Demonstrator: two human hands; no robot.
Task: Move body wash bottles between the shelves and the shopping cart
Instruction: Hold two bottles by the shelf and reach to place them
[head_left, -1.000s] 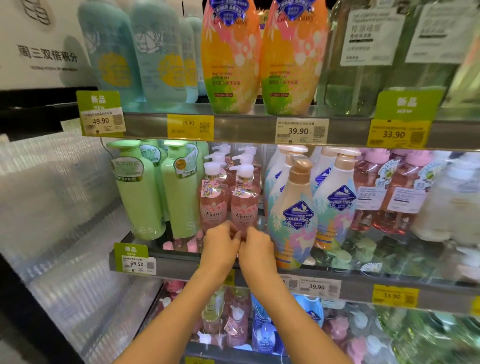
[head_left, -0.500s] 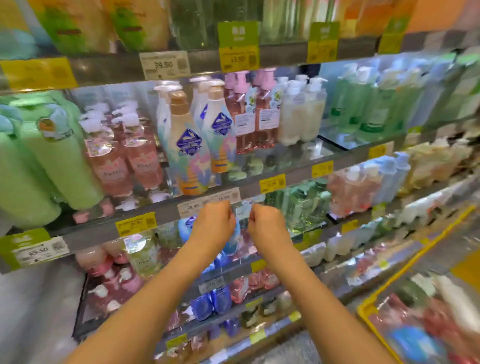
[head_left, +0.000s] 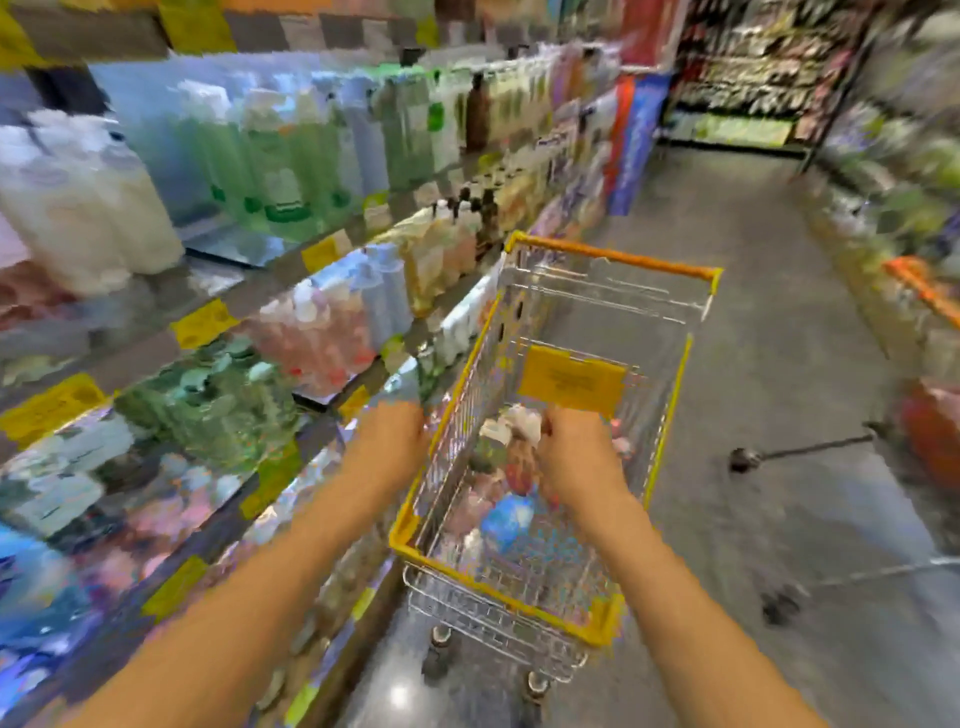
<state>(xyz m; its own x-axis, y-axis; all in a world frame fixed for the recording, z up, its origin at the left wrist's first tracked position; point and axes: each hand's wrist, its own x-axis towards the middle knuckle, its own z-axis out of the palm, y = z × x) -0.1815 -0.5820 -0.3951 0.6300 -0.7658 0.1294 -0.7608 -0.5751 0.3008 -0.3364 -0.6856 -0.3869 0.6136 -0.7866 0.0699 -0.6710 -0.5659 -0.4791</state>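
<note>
**Both hands out over a yellow-rimmed cart, in a heavily blurred frame**

The view is smeared and blocky, so no brand, label or price can be read anywhere.

A wire shopping cart (head_left: 670, 395) with a yellow rim stands in the aisle just right of the shelves (head_left: 218, 291). A yellow placard (head_left: 571, 384) hangs on the inside of its far end; any print on it is illegible. In the basket lie several body wash bottles (head_left: 506, 499), a jumble of pink, white, red and blue shapes whose outlines run together.

The left hand (head_left: 387, 441) reaches forward just outside the cart's left rim, in front of the shelf edge. Its fingers are lost in the blur, so whether they are straight, curled or holding anything cannot be told. The right hand (head_left: 576, 447) is over the basket, above the heap of bottles. Its fingers seem bent downward toward a whitish bottle top, but whether they grasp it cannot be told either.

The shelves run along the left in several tiers, packed with white, green, pink and blue bottles, with yellow price tags (head_left: 200, 322) along the shelf edges, their figures unreadable. The grey floor (head_left: 779, 364) stretches ahead to more shelving at the aisle's end.
</note>
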